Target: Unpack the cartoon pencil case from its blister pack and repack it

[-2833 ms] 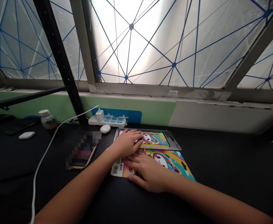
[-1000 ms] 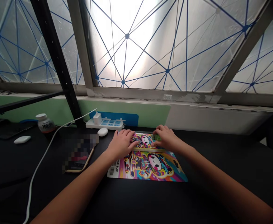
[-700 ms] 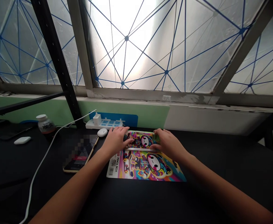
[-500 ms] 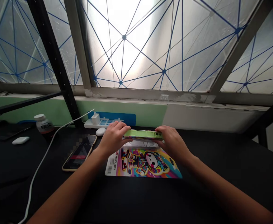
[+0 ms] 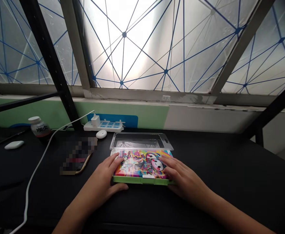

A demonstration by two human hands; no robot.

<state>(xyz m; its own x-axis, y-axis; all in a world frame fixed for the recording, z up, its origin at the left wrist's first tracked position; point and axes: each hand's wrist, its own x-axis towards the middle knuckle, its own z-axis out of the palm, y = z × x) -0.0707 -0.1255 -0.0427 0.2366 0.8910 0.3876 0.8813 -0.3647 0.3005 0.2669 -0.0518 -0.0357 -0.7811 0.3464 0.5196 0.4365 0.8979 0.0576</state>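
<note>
A pencil box (image 5: 138, 165) with a colourful cartoon lid and a light green lower edge lies flat on the black table. My left hand (image 5: 107, 177) grips its left end, fingers over the lid and thumb along the front edge. At the right end, my right hand (image 5: 185, 177) curls its fingers over the lid's edge; its thumb is hidden. Just behind the box, a clear plastic blister shell (image 5: 137, 142) rests on the table. The printed backing card seen earlier is largely or wholly covered by the box.
To the left lie a phone (image 5: 84, 165), partly blurred, and a round white case (image 5: 101, 134). A white power strip (image 5: 110, 125) with a charger stands by the wall. A white cable (image 5: 41, 159) runs down the left side, near a bottle (image 5: 40, 128) and another white object (image 5: 14, 145).
Both hands have brought the pencil box toward me and laid it lid up, where it was raised on edge before. The clear shell behind is now uncovered. The view has shifted slightly.
</note>
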